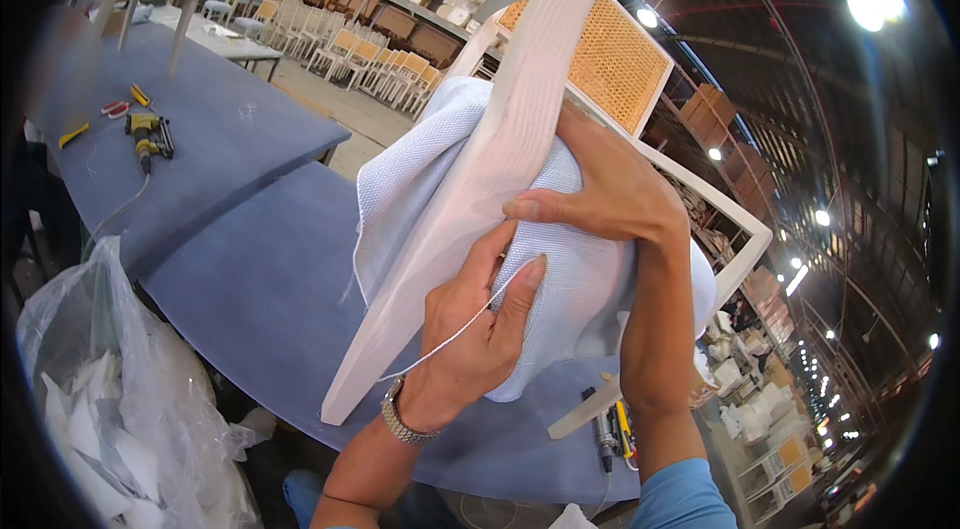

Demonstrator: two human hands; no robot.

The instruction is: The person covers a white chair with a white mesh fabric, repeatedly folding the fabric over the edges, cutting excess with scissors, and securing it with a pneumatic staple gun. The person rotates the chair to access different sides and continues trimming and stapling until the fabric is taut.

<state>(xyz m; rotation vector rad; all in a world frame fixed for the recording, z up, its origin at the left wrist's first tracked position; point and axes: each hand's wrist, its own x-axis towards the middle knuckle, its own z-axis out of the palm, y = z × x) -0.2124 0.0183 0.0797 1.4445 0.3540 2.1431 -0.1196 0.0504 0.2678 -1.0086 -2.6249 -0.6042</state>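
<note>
A pale wooden chair (480, 189) with a woven cane panel (620, 54) stands tilted on the table in front of me. Light blue woven fabric (575, 314) drapes over its seat area and hangs past the frame on both sides. Between the thumb and fingers of my left hand (475, 329) runs a thin white cord (450, 339), close to the chair's leg. My right hand (620, 184) reaches over the fabric, its thumb pressing the cloth by the frame's edge; its other fingers are mostly hidden behind the wood.
A blue-grey table (240, 299) holds a yellow-green staple gun (148, 137), red-handled scissors (115, 109) and a yellow cutter (73, 136). More hand tools (615, 434) lie at lower right. A clear plastic bag (130, 379) of white scraps stands at left. Rows of chairs (370, 59) are behind.
</note>
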